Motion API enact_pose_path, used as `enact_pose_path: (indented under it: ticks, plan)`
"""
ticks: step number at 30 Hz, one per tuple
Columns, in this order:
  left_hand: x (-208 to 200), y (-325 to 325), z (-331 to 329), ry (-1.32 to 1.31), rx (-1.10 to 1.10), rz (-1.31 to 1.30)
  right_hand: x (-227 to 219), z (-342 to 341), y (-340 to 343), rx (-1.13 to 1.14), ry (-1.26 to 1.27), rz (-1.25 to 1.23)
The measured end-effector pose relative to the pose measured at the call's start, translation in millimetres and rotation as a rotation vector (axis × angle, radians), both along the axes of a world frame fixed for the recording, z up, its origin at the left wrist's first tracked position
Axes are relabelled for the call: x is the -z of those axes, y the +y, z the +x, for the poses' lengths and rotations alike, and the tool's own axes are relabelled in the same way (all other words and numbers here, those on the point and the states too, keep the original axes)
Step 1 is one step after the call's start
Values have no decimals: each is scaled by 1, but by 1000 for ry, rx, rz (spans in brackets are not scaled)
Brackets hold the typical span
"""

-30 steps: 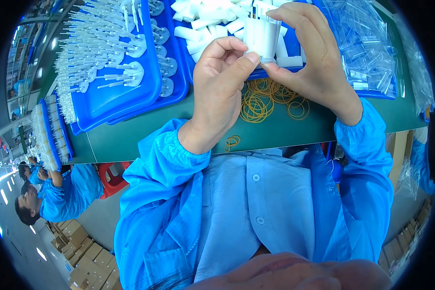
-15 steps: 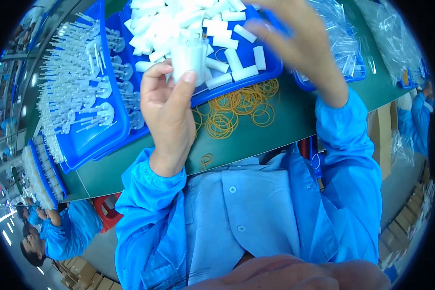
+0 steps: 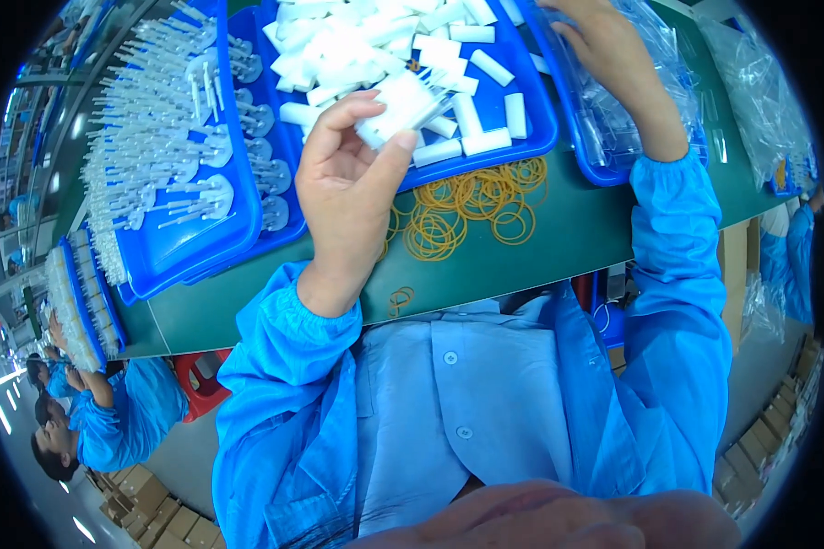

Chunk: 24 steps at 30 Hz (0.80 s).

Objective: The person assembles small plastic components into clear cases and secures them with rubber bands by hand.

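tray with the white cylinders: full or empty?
Partly full. White cylinders heap up toward the left of the blue tray; toward the right they lie scattered, with bare blue floor showing between them.

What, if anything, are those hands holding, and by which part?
The left hand holds a white piece by the end nearest the palm, between thumb and fingers. Whether the right hand holds anything cannot be told.
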<state>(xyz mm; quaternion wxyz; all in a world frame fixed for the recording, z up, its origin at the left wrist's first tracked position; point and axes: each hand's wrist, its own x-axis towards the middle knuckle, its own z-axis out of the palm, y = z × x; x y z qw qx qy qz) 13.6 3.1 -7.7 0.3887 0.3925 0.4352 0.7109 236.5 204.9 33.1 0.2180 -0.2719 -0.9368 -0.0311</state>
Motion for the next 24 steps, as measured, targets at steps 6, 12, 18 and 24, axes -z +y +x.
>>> enact_pose_path:
  ticks: [6, 12, 18, 24]
  plan:
    - [1, 0, 0, -42, 58, 44, -18, -6, -32, 88, 744, -663]
    - [-1, -1, -2, -16, 82, 74, -4, -16, -55, -378, 741, -942]
    - [-4, -5, -2, -24, 97, 65, 17, -20, -55, -359, 816, -1270]
    - [-3, -5, -3, -34, 103, 67, 15, -28, -61, -345, 875, -1264]
